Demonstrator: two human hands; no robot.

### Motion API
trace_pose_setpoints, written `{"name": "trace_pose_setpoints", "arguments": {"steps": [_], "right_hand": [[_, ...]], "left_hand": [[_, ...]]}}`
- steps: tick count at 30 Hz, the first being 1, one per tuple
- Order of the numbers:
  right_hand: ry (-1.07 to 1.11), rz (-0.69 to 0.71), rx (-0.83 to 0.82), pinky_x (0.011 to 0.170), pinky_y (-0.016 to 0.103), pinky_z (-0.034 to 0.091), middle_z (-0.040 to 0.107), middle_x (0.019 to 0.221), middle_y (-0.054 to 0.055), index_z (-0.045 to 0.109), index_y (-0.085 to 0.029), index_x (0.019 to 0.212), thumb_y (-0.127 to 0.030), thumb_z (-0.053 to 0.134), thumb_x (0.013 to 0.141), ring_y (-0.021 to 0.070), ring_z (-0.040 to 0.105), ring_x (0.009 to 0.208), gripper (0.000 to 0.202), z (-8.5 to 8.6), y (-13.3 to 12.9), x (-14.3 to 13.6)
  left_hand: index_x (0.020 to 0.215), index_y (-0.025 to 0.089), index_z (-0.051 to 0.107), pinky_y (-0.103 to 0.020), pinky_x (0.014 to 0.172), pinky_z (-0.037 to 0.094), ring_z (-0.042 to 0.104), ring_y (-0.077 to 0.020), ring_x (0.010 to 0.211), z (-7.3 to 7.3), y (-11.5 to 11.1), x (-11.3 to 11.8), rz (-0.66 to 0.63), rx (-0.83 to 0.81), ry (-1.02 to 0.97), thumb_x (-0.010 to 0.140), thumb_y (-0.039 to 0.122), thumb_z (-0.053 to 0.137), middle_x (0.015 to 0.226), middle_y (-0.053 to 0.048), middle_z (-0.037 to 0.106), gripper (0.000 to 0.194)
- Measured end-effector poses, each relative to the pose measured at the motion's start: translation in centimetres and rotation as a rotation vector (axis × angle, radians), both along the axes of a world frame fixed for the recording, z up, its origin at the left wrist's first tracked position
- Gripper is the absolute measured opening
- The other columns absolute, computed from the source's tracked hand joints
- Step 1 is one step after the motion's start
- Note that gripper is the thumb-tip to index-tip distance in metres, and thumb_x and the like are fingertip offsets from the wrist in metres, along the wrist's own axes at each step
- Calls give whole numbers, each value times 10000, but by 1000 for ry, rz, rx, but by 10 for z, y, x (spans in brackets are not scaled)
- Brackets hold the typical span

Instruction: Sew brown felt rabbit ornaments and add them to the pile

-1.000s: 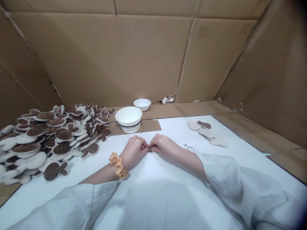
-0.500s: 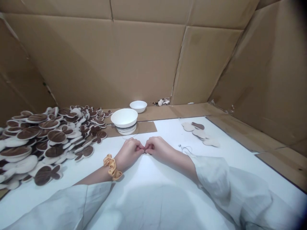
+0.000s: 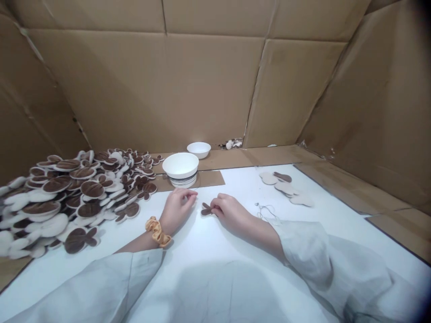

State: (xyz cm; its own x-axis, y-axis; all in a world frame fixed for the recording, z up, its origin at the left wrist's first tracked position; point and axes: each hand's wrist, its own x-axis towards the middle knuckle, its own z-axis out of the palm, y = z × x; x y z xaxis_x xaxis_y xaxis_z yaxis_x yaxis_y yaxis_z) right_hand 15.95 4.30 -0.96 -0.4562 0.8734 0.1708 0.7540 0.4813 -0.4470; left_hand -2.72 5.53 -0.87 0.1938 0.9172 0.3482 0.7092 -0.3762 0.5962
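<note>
Between thumb and fingers, my right hand (image 3: 230, 213) pinches a small brown piece (image 3: 206, 209) with ear-like lobes pointing left, low over the white table. My left hand (image 3: 177, 207), with a yellow scrunchie (image 3: 158, 232) at the wrist, is raised to the left of it, thumb and fingertips a little apart and nothing seen between them. Just behind my left hand is a white bowl (image 3: 181, 166) standing on a stack with dark bands. A tangle of thin thread (image 3: 266, 210) lies right of my right hand.
A large heap of brown and white bunny-shaped pieces (image 3: 92, 189) covers the left side. Flat pale pieces (image 3: 286, 189) and one brown piece (image 3: 282, 177) lie at the right. A smaller white bowl (image 3: 198, 150) is near the cardboard wall (image 3: 208, 85), beside small scraps (image 3: 232, 143).
My hands have parted: the left has let go and opened, and the right keeps the brown piece, now more visible. The view has shifted slightly, so the surroundings appear further right.
</note>
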Motion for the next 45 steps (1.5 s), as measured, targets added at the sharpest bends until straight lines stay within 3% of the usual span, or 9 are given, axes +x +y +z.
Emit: {"name": "trace_pose_setpoints", "arguments": {"steps": [4,9,15,19,23,27,30,34,45], "right_hand": [[15,-94,33,675,258,396,534,775,62,601,-132,776,-102,425,836,148,510,727,188,-5,-14,4],[161,-163,39,671,247,414,554,783,38,568,-164,775,-132,440,838,136,523,731,145,-8,-33,23],[337,-413,240,656,271,411,599,755,43,585,-166,742,-189,509,789,148,542,689,93,23,-41,88],[615,-659,164,580,255,379,600,661,29,591,-152,707,-235,567,717,131,506,586,88,38,-33,137],[758,-675,-48,525,236,335,560,592,9,594,-136,662,-271,594,661,104,460,528,134,29,-22,159],[815,-571,-198,547,225,347,528,602,-7,605,-131,635,-287,595,640,88,442,548,157,19,-19,158],[862,-515,-295,551,220,343,497,594,-19,597,-131,614,-294,595,638,75,417,543,165,23,-23,149],[1021,-504,-450,582,222,344,503,622,-21,592,-129,597,-244,645,585,71,424,573,127,30,-30,134],[1289,-335,-798,760,297,442,546,685,8,584,-129,606,-226,688,598,113,529,695,143,14,-32,82]], "left_hand": [[839,166,661,-298,730,413,533,-181,760,-2,2,-14,127,77,-28,798,316,458,829,-40,678,256],[844,168,660,-316,725,401,523,-195,762,-3,1,-22,119,115,21,803,346,444,788,-44,662,282],[830,196,640,-330,744,395,532,-215,800,-5,4,-23,45,117,26,795,377,463,832,-39,665,255],[836,209,630,-361,798,368,531,-222,824,-3,-1,11,-113,131,123,806,366,465,836,-37,660,230],[936,174,609,-395,798,353,528,-242,849,2,-14,81,-284,78,309,839,378,439,839,-68,645,283],[878,115,607,-425,768,359,522,-309,893,4,-21,136,-303,51,504,801,519,466,912,-151,616,435],[867,122,598,-396,763,359,531,-280,881,2,-21,148,-379,89,575,839,360,478,919,-133,613,268],[826,126,581,-382,760,351,527,-246,836,-3,-17,141,-435,164,592,877,166,353,853,-110,611,237],[723,182,461,-339,717,376,484,-198,758,-3,-19,105,-351,34,183,886,241,333,753,-42,558,215]]}}
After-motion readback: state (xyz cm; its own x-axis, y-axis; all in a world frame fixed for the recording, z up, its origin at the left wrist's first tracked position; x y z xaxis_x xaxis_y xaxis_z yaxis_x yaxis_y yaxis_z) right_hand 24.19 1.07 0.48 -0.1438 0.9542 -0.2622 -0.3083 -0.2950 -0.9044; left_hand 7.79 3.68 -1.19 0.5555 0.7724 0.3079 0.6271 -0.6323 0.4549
